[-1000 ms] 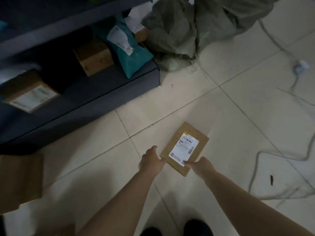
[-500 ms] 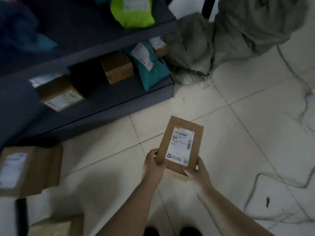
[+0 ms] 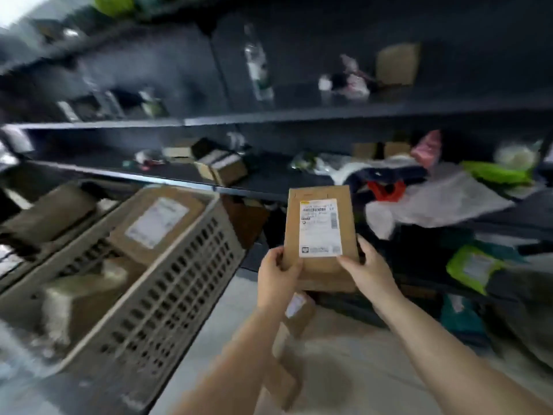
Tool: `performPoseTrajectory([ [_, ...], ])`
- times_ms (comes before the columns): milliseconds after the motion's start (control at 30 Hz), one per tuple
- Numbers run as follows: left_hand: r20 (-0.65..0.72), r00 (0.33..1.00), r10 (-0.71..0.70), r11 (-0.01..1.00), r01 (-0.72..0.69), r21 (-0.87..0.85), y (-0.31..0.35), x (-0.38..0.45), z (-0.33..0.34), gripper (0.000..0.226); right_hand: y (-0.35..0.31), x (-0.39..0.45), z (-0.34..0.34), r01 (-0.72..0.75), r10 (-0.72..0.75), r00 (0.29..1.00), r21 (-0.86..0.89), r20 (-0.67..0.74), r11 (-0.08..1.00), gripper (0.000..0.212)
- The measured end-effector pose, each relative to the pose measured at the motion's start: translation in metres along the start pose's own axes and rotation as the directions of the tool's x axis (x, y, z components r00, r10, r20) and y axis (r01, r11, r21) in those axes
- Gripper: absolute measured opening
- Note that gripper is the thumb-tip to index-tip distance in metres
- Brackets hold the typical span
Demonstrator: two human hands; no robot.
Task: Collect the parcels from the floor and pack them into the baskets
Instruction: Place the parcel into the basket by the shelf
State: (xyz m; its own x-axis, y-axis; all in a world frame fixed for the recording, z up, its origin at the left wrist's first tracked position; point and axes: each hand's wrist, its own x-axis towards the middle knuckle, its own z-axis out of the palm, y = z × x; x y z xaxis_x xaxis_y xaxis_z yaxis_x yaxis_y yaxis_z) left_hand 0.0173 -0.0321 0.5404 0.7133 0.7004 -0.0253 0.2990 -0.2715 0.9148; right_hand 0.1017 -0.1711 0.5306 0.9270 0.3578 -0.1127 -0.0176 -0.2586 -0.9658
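Between both hands: flat brown cardboard parcel [image 3: 321, 235], white printed label, upright.
Left hand [image 3: 276, 277]: grips its lower left edge.
Right hand [image 3: 366, 272]: pinches lower right corner.
Left side: grey perforated plastic basket [image 3: 167, 298] holding cardboard boxes.

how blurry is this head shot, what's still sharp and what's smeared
Head view: heavy motion blur smears the dark shelves and the slotted basket at left. The flat cardboard parcel is sharpest, its white label's barcode visible though not readable, held by the left hand and right hand. Lighting is dim, and wide-angle distortion bends the shelf edges.
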Motion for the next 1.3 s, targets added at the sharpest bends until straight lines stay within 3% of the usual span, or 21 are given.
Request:
performPoseTrajectory([
  [200,-0.332,0.935,0.124,0.989,-0.142,-0.031,0.029,-0.017,-0.199,0.031,-0.127,-0.044,0.129,0.237,-0.241,0.952,0.043,0.191,0.971,0.068],
  [400,-0.490,0.868,0.078,0.992,-0.116,-0.049,0.000,-0.042,-0.363,0.044,-0.200,-0.107,0.271,0.379,-0.393,0.844,0.113,0.365,0.918,0.062],
  [633,-0.558,0.826,0.080,0.996,-0.091,0.008,-0.091,-0.048,-0.523,0.043,-0.227,-0.177,0.447,0.341,-0.352,0.814,0.111,0.462,0.933,0.056],
  [833,-0.611,0.792,0.019,0.999,-0.036,-0.016,-0.155,-0.019,-0.618,0.036,-0.243,-0.193,0.564,0.325,-0.325,0.803,0.090,0.499,0.941,0.055],
  [1033,-0.598,0.801,0.015,1.000,-0.026,-0.010,-0.201,0.054,-0.683,0.028,-0.253,-0.158,0.662,0.295,-0.307,0.813,0.104,0.494,0.950,0.039],
  [1300,-0.521,0.853,-0.033,0.998,-0.004,-0.069,-0.240,0.166,-0.750,0.034,-0.271,-0.088,0.773,0.297,-0.296,0.837,0.072,0.460,0.952,0.045],
])
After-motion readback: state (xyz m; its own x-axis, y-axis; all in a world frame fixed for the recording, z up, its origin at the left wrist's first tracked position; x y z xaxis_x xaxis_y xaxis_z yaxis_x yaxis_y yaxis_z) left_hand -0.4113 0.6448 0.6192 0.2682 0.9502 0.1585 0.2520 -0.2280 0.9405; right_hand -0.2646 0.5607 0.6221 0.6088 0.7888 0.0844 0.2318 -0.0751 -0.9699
